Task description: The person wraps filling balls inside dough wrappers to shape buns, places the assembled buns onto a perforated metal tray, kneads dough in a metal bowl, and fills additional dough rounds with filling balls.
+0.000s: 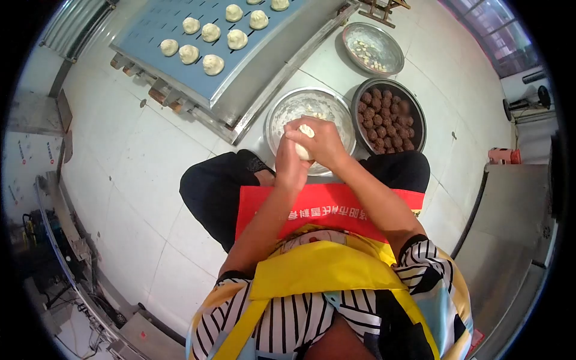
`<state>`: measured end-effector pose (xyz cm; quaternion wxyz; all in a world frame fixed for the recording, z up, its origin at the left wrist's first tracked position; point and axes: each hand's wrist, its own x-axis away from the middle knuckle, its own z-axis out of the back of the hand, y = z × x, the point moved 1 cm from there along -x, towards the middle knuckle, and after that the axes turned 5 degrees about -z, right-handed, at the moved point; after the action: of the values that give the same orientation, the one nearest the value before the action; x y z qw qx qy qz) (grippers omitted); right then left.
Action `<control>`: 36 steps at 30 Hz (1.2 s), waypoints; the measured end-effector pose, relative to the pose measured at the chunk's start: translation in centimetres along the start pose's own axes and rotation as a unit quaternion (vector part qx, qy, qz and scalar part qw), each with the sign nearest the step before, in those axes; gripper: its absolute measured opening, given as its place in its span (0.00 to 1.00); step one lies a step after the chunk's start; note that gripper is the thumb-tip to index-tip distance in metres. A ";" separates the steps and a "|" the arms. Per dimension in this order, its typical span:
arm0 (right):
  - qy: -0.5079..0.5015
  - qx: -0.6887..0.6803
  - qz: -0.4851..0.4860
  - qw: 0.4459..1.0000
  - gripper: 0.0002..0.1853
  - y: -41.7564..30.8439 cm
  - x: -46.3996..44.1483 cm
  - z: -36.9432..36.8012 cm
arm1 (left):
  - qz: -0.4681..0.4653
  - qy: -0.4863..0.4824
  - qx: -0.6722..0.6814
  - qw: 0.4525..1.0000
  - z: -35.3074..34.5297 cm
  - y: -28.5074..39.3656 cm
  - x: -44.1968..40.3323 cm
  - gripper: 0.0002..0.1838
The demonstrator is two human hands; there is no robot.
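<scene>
"Fingers?"
"Curled in, closed round a dough ball, left hand and right hand cupped together."
"Where?"
"Above the floury bowl; brown balls sit in a pan right of it."
"Handling?"
"Probably light, soft, slightly tacky, easy to dent. Best cupped broadly round its sides, never pinched hard at one spot."

Cream dough, red-and-yellow apron

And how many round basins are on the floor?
3: a floury basin beneath the left hand and right hand; a dark basin of brown balls, to its right; and a metal basin with pale pieces, farther away.
</scene>
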<state>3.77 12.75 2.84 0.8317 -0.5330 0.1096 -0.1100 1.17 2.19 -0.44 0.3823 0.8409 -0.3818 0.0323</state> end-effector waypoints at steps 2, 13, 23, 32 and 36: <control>0.026 -0.025 0.078 0.996 0.22 0.7 0.1 -0.5 | -0.013 0.016 -0.021 1.000 0.2 -0.2 0.3 0.28; -0.024 -0.097 -0.017 0.995 0.18 -0.6 1.0 0.2 | 0.084 -0.058 -0.140 0.985 1.4 1.4 -0.6 0.33; 0.088 0.227 0.158 0.957 0.32 -0.2 0.2 0.9 | -0.037 0.034 -0.162 0.986 2.5 0.3 -1.6 0.38; 0.067 0.325 0.217 0.918 0.13 0.0 0.3 1.4 | -0.090 0.054 -0.221 0.970 3.6 -0.1 -2.7 0.40; 0.020 0.299 0.276 0.913 0.10 -0.9 0.2 2.1 | 0.231 -0.119 0.038 0.965 3.8 2.3 -1.9 0.39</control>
<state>4.49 14.11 4.50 0.9471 -0.2059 0.2306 0.0856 -2.67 -0.14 -2.36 0.2841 0.7416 -0.6068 0.0333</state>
